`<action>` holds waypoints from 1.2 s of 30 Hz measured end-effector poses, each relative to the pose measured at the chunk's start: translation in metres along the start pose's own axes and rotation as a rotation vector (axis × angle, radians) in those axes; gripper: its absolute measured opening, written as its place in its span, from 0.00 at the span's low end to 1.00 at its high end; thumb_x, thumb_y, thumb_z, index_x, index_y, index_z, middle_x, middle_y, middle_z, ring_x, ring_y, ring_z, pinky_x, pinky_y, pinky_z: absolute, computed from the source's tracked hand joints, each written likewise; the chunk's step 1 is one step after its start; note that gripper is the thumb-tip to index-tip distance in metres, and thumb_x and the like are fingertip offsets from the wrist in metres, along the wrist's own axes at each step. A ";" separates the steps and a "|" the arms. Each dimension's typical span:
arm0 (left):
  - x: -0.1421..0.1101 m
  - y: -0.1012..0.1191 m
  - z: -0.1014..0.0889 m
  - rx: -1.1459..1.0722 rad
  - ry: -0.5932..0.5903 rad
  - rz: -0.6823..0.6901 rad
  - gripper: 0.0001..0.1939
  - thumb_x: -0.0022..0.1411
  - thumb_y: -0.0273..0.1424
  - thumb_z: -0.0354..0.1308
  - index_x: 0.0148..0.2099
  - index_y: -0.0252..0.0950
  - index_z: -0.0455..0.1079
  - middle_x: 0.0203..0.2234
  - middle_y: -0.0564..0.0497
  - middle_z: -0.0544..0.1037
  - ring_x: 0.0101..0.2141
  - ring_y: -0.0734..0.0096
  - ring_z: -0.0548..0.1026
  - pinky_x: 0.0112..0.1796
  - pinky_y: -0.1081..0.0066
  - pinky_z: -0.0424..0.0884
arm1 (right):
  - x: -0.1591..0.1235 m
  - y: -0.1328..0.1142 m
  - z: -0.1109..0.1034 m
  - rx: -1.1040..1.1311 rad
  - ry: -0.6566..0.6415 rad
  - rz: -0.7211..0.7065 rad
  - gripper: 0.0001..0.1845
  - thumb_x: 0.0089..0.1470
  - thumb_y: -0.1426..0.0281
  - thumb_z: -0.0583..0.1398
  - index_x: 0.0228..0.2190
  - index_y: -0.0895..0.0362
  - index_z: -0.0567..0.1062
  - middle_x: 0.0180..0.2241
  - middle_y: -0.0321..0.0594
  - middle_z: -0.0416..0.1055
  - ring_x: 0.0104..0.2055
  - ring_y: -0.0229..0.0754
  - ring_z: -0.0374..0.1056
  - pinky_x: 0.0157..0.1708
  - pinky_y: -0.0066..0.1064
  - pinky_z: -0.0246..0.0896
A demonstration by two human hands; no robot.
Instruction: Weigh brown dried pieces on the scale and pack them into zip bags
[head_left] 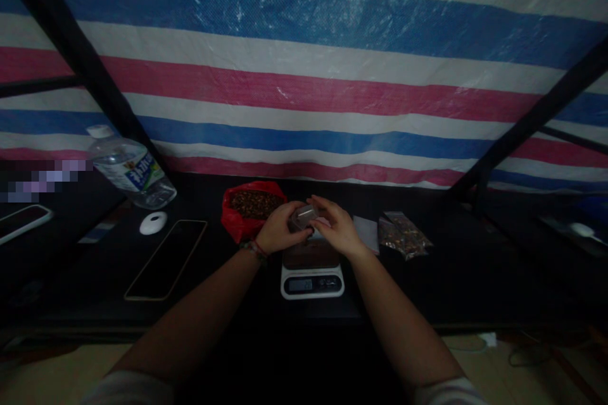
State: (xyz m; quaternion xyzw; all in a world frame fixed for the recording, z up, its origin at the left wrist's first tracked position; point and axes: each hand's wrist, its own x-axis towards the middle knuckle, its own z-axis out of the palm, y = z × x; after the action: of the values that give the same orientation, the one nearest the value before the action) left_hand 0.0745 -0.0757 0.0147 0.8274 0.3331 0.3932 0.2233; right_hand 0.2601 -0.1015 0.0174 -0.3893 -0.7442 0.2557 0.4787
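- Pinching a clear plastic piece [305,216] with my left hand [280,228] and right hand [338,228] over the scale [311,258], I could drop it if my grip loosens.
- My left hand is beside the open red bag [234,221]; one careless swing might spill its brown bits [256,202].
- The tabletop's [456,278] front edge is near the scale; open room lies right of the packets [405,235].

Dim light | glints on striped sheet [304,95] | tabletop [475,272] near-black | detail soft
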 end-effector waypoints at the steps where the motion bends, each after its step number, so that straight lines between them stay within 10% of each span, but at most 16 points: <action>1: 0.000 0.000 0.000 -0.010 0.005 0.001 0.25 0.49 0.38 0.62 0.49 0.35 0.64 0.42 0.45 0.74 0.42 0.60 0.73 0.43 0.62 0.69 | 0.000 0.000 -0.001 -0.010 0.011 -0.006 0.30 0.51 0.70 0.61 0.55 0.48 0.63 0.52 0.44 0.66 0.52 0.44 0.65 0.50 0.40 0.63; 8: 0.000 -0.009 -0.001 -0.107 0.092 -0.096 0.20 0.52 0.35 0.60 0.47 0.35 0.64 0.34 0.49 0.74 0.34 0.67 0.73 0.37 0.67 0.70 | 0.007 -0.002 -0.014 -0.234 -0.055 -0.047 0.26 0.45 0.75 0.61 0.49 0.53 0.69 0.42 0.42 0.66 0.46 0.43 0.65 0.47 0.37 0.62; 14: 0.003 -0.031 0.003 -0.360 0.432 -0.285 0.21 0.56 0.38 0.56 0.51 0.38 0.62 0.36 0.50 0.73 0.36 0.70 0.73 0.40 0.69 0.69 | 0.008 0.039 -0.032 -0.460 0.132 0.187 0.20 0.43 0.73 0.62 0.42 0.57 0.71 0.40 0.43 0.69 0.44 0.45 0.66 0.46 0.39 0.62; 21: 0.006 -0.038 0.003 -0.409 0.432 -0.375 0.22 0.54 0.40 0.57 0.50 0.37 0.64 0.36 0.50 0.73 0.33 0.71 0.72 0.37 0.70 0.70 | 0.003 0.076 -0.038 -0.607 0.025 0.374 0.22 0.42 0.74 0.63 0.43 0.59 0.71 0.39 0.46 0.72 0.43 0.46 0.68 0.45 0.39 0.62; 27: 0.007 -0.053 0.000 -0.405 0.484 -0.378 0.21 0.55 0.40 0.57 0.49 0.36 0.64 0.38 0.48 0.74 0.36 0.69 0.73 0.40 0.68 0.69 | 0.011 0.040 -0.031 -0.514 0.078 0.095 0.18 0.50 0.74 0.57 0.45 0.55 0.72 0.46 0.44 0.70 0.51 0.46 0.63 0.54 0.44 0.54; 36: 0.007 -0.062 0.001 -0.389 0.470 -0.388 0.20 0.54 0.40 0.57 0.47 0.36 0.65 0.38 0.47 0.74 0.36 0.69 0.73 0.39 0.68 0.70 | 0.025 -0.012 0.030 -0.561 -0.442 -0.015 0.16 0.55 0.61 0.57 0.42 0.58 0.74 0.41 0.46 0.71 0.47 0.44 0.65 0.48 0.36 0.57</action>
State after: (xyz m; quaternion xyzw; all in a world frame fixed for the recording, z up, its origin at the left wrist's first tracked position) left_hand 0.0555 -0.0290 -0.0219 0.5779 0.4453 0.5789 0.3643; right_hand 0.2232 -0.0876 0.0271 -0.4353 -0.8739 0.1158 0.1826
